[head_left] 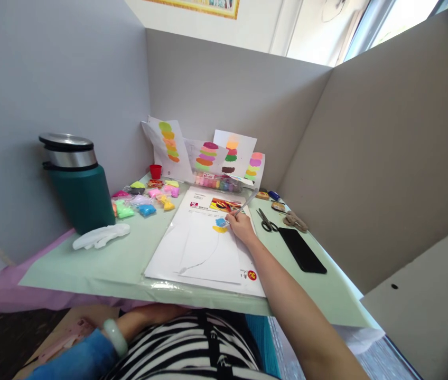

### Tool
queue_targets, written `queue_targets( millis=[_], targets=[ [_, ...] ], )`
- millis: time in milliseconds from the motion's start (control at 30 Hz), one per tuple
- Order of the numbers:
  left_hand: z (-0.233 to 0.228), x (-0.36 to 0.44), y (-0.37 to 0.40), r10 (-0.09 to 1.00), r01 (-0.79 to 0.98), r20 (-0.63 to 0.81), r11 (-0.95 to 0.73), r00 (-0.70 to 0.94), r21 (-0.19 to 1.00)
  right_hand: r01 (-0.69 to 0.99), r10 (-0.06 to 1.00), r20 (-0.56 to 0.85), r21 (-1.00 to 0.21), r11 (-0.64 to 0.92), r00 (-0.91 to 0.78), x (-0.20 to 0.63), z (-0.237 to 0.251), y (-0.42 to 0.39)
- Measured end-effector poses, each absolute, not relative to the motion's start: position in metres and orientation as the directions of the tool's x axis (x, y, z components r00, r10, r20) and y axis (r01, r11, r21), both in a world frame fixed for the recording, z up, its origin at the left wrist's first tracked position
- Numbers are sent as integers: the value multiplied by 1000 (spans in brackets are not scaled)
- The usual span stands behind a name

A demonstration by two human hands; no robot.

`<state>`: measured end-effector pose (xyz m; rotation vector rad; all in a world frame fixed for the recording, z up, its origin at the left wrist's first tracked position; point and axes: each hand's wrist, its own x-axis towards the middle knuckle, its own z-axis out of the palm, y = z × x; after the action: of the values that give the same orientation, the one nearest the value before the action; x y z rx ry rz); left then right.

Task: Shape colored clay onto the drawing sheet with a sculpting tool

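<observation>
My right hand (pixel 240 227) is closed round a clear fork (pixel 251 199), its handle pointing up and away to the right. The fork's tines touch or hover just over a blue patch (pixel 220 222) on a white sheet (pixel 210 256); I cannot tell which. Directly below the blue sits a yellow patch (pixel 220 229), and a thin pencil line curves down from it. Under the sheet lies a larger printed pad (pixel 164 261). My left hand (pixel 168 312) rests low at the table's front edge, by my lap, with its fingers hidden.
A green tumbler (pixel 79 195) and crumpled white tissue (pixel 101 236) stand at left, near bagged coloured clay (pixel 147 210) and a red cup (pixel 155 171). Colour-swatch sheets (pixel 170 150) lean at the back. Scissors (pixel 266 220) and a black phone (pixel 302 250) lie right. Grey partitions (pixel 224 84) enclose the table.
</observation>
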<state>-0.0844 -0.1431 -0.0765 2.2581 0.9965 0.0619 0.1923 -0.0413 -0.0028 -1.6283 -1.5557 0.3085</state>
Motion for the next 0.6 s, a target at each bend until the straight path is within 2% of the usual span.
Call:
queue_targets(
  millis=[100,267,367,533,600],
  targets=[
    [-73,-83,-144,656,636,-266,-423,706,646,737,908,377,-664,127,184,192,-3,-42],
    [-80,-94,-143,669,686,-319,-397,671,610,761,914,371,-637,123,163,193,-5,-42],
    [-81,-94,-142,690,700,-302,-413,658,583,741,916,369,-658,136,160,192,-3,-43],
    [-68,-79,-147,645,606,-222,-464,731,647,720,907,381,-680,141,181,190,-1,-45],
    [-68,-78,-148,690,631,-190,-469,699,619,724,905,386,-675,146,177,190,-1,-45]
  ],
)
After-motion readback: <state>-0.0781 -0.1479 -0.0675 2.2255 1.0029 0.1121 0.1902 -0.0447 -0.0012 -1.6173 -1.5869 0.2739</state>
